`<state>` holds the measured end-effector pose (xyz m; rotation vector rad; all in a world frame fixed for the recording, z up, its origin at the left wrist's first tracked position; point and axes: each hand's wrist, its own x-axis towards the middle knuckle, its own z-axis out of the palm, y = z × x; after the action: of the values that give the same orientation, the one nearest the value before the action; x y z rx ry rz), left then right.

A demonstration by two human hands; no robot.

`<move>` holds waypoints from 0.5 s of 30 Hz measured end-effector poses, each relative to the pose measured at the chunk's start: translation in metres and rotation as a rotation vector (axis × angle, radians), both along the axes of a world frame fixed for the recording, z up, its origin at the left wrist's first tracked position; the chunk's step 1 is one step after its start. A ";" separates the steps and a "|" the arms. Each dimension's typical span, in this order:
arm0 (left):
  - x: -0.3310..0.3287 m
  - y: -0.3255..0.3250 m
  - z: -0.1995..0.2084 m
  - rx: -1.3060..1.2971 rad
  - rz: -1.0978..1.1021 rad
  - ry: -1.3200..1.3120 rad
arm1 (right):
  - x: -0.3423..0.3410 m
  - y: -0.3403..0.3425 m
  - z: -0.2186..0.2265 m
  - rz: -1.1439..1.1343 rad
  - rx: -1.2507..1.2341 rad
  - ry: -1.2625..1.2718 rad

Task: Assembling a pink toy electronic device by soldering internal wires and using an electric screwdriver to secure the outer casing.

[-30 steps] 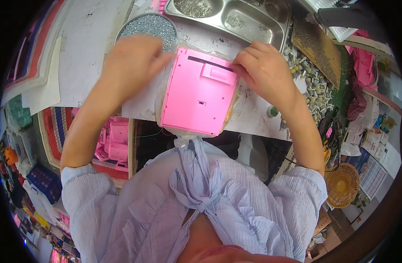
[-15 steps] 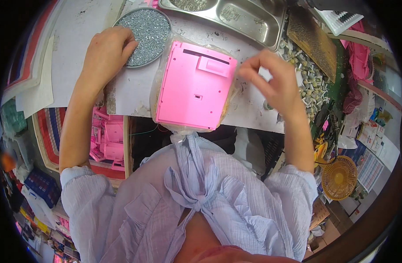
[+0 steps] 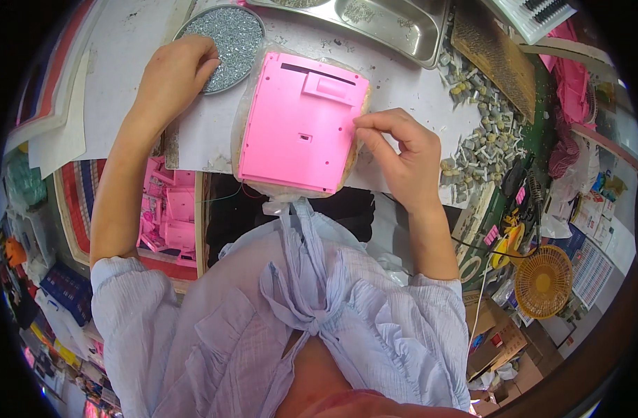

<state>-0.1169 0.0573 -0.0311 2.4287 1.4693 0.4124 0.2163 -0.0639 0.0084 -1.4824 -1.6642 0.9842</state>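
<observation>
A pink plastic housing (image 3: 291, 125) with a long dark slot, a raised block and small holes lies flat on a pad wrapped in clear plastic (image 3: 243, 115). My left hand (image 3: 176, 73) rests at the near left rim of a round dish of small silvery screws (image 3: 235, 42). Its fingers are curled together, and their tips hide whatever they may hold. At the housing's right edge, my right hand (image 3: 402, 153) has thumb and forefinger pinched close to a small hole. Anything between those fingertips is too small to make out.
A divided steel tray (image 3: 395, 31) holding small parts stands at the far side. Several small metal-and-yellowish parts (image 3: 482, 132) are heaped at the right, beside a brown board (image 3: 493, 59). Pink pieces (image 3: 172, 209) fill an open drawer at the left. An orange basket (image 3: 544, 282) sits lower right.
My right hand has come left and down, from beside the housing to its right edge. My left hand stays at the screw dish. The whole view has shifted slightly.
</observation>
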 end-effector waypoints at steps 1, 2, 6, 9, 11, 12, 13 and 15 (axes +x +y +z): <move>0.001 -0.002 0.002 -0.003 0.027 -0.025 | -0.002 0.000 -0.002 0.011 0.047 -0.016; 0.005 -0.003 0.003 -0.007 0.049 -0.053 | -0.003 -0.002 -0.007 0.017 0.094 -0.035; 0.003 0.001 0.003 0.011 0.097 -0.157 | -0.011 -0.003 -0.028 0.010 0.242 -0.033; 0.007 -0.002 0.002 0.082 0.091 -0.162 | -0.014 -0.004 -0.029 -0.042 -0.010 0.126; 0.017 -0.009 0.004 0.065 0.090 -0.220 | -0.011 -0.002 -0.036 -0.042 -0.103 0.247; 0.022 -0.015 0.006 0.055 0.089 -0.249 | -0.009 -0.001 -0.038 -0.043 -0.150 0.306; 0.027 -0.020 0.009 0.081 0.043 -0.265 | -0.009 -0.001 -0.037 -0.047 -0.179 0.305; 0.039 -0.032 0.015 0.128 -0.057 -0.304 | -0.008 0.001 -0.031 -0.065 -0.239 0.299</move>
<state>-0.0777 0.0257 -0.0158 2.3649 1.2755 0.8444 0.2082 -0.0633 -0.0226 -1.4460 -1.3140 1.3333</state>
